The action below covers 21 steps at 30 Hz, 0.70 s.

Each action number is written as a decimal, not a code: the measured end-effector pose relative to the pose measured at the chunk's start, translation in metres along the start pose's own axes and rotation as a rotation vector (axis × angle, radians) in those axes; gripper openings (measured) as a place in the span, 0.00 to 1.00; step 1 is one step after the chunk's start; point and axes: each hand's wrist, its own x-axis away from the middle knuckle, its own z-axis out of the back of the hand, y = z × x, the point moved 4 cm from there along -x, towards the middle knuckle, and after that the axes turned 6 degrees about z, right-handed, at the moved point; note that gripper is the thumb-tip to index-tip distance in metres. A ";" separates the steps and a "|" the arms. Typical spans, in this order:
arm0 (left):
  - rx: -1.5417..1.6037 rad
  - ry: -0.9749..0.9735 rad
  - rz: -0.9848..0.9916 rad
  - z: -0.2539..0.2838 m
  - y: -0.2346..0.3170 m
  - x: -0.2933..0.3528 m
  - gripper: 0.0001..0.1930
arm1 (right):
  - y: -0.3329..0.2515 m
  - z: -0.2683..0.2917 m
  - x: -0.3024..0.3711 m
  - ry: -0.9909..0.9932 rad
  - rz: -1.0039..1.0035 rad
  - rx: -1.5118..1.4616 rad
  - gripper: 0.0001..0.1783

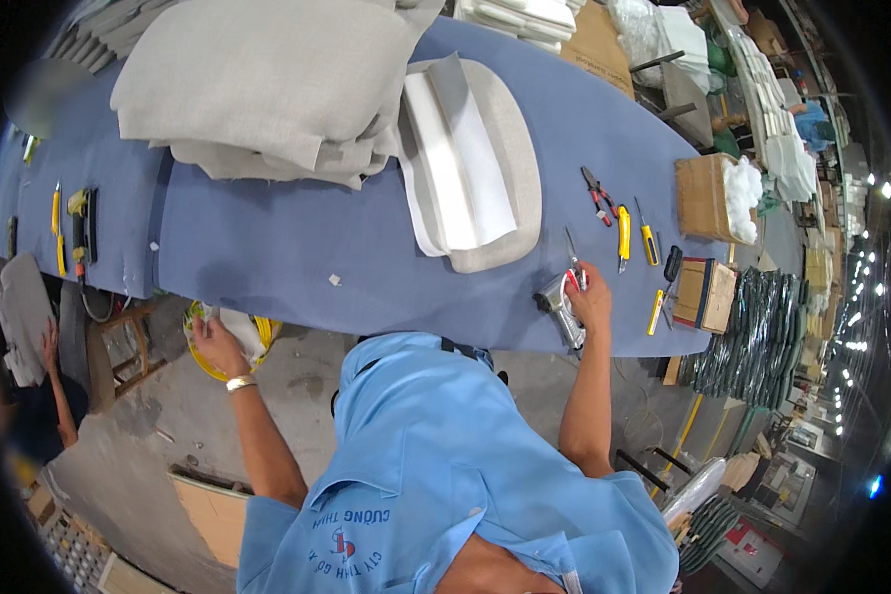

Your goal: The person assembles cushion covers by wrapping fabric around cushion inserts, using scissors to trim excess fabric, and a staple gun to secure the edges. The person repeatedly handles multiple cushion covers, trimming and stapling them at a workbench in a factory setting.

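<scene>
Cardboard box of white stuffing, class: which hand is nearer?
Right: the right hand is left of the cardboard box, toward the person; the left hand is much farther left.

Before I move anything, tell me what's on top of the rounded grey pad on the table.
A white sheet with a raised, creased flap lies on the pad. The pad's right side shows bare; whatever is under the sheet can't be seen.

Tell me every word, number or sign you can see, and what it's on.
Blue shirt: lettering around a small emblem on the chest; I won't copy the wording.
Brown cardboard beyond the table: a printed line, small and blurred, not copied.
</scene>
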 end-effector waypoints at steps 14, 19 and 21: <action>-0.088 -0.508 -0.142 -0.133 0.077 0.111 0.18 | -0.079 -0.060 -0.149 0.073 -0.003 -0.383 0.35; 0.031 -0.660 -0.024 -0.151 0.086 0.088 0.17 | -0.096 -0.089 -0.161 -0.180 -0.256 -0.634 0.36; 0.042 -0.692 0.007 -0.151 0.080 0.093 0.17 | -0.107 -0.084 -0.144 -0.334 -0.247 -0.835 0.37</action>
